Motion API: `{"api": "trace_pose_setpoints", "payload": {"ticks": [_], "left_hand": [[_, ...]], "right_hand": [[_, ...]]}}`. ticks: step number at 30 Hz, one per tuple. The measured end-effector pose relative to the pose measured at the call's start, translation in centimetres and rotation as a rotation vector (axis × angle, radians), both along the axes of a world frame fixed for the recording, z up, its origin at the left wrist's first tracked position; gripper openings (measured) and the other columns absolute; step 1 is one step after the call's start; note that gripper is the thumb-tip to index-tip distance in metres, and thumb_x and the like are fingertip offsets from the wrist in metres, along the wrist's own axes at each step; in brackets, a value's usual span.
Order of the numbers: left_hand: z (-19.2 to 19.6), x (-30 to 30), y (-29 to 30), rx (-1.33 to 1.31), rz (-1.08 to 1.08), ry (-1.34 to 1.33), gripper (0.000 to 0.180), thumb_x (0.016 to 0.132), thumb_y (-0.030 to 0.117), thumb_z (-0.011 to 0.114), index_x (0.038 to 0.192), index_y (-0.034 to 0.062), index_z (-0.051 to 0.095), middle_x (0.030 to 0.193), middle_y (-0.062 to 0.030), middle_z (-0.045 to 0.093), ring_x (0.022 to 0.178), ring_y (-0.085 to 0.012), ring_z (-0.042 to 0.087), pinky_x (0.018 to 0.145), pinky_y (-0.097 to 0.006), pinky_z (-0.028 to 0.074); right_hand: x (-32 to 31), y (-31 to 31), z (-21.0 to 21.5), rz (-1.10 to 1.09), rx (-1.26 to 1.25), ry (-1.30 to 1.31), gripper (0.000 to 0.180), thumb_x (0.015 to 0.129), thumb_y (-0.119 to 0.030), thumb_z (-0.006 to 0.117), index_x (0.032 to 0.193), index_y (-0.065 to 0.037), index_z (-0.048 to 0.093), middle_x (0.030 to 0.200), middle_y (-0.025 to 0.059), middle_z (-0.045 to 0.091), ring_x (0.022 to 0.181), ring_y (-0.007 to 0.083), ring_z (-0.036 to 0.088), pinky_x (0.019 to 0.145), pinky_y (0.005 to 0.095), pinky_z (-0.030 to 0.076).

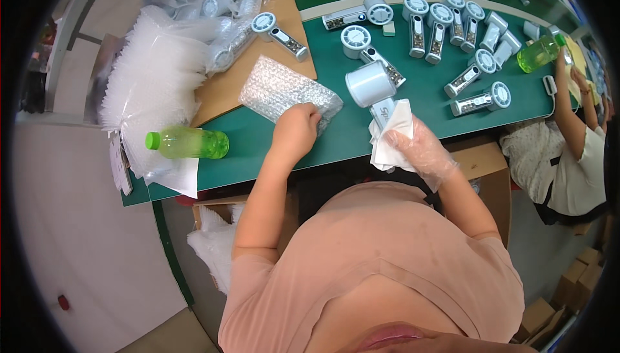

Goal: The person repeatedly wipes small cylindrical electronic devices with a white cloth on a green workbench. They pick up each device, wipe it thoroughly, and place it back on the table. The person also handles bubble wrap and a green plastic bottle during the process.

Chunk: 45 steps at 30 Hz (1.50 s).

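My bare left hand (297, 130) is closed on the near edge of a flat bubble wrap bag (274, 88), which lies partly on the brown board and partly on the green table. In a thin see-through plastic glove, my right hand (423, 149) grips a light-blue handheld fan (371, 84) by its handle. A white wiping cloth (395, 149) is bunched between that hand and the handle. The held fan's round head points away from me, up and left. Just beyond it lies another handheld fan (356, 41) with a dark see-through panel on its handle.
More handheld fans (440, 17) cover the table's right side. At left are a stack of bubble bags (155, 69), wrapped fans (213, 10) and a green-capped bottle (194, 142). Another green bottle (540, 54) stands near a co-worker's arm (563, 88) at far right.
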State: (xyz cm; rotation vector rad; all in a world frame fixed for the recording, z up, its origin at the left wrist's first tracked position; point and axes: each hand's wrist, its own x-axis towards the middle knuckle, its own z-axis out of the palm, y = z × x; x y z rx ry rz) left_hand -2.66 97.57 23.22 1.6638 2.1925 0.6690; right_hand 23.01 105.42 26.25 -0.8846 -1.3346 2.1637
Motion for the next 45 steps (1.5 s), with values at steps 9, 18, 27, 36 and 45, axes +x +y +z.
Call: {"api": "trace_pose_setpoints", "payload": {"ticks": [9,18,27,36,45], "left_hand": [[-1.2,-1.9,-0.5,-0.199,0.123,-0.883,0.011,0.088,0.003,0.067,0.097,-0.0003,0.073,0.079,-0.0007,0.067,0.069,-0.0078,0.059,0.060,-0.024,0.047],[4.0,5.1,-1.7,0.281,-0.146,0.162,0.002,0.080,0.001,0.058,0.079,0.0026,0.060,0.080,-0.0178,0.061,0.079,-0.0391,0.062,0.068,-0.049,0.050],[4.1,1.7,-0.2,0.319,-0.186,0.212,0.008,0.083,0.008,0.057,0.088,0.0066,0.063,0.085,-0.0146,0.062,0.082,-0.0370,0.062,0.070,-0.048,0.050],[4.9,-1.3,-2.6,0.157,0.011,-0.247,0.008,0.093,0.008,0.061,0.094,-0.0002,0.064,0.080,-0.0143,0.064,0.072,-0.0278,0.061,0.067,-0.038,0.049],[-1.4,-2.1,-2.9,-0.085,0.127,-0.897,0.011,0.097,0.010,0.061,0.094,0.0000,0.065,0.079,0.0022,0.061,0.071,-0.0062,0.054,0.063,-0.024,0.043]], "right_hand": [[-0.8,-3.0,-0.8,0.247,-0.244,-0.206,0.044,0.098,-0.032,0.064,0.124,0.002,0.055,0.101,0.0083,0.065,0.090,0.0162,0.065,0.079,0.0325,0.055],[-3.4,-2.0,1.3,0.358,-0.146,-0.392,0.034,0.101,-0.029,0.059,0.117,0.002,0.059,0.095,0.0088,0.067,0.079,0.0159,0.065,0.072,0.0318,0.054],[-5.1,-3.2,0.9,0.375,-0.110,-0.346,0.034,0.100,-0.026,0.061,0.120,0.001,0.058,0.098,0.0088,0.066,0.083,0.0164,0.066,0.073,0.0323,0.055],[-0.4,-1.4,-0.3,0.316,-0.115,-0.296,0.042,0.095,-0.027,0.067,0.124,0.000,0.055,0.102,0.0075,0.066,0.089,0.0144,0.065,0.079,0.0316,0.055],[-1.3,-2.9,-0.8,0.281,-0.254,-0.267,0.037,0.097,-0.024,0.067,0.121,0.001,0.056,0.099,0.0086,0.064,0.081,0.0159,0.065,0.070,0.0321,0.056]]}}
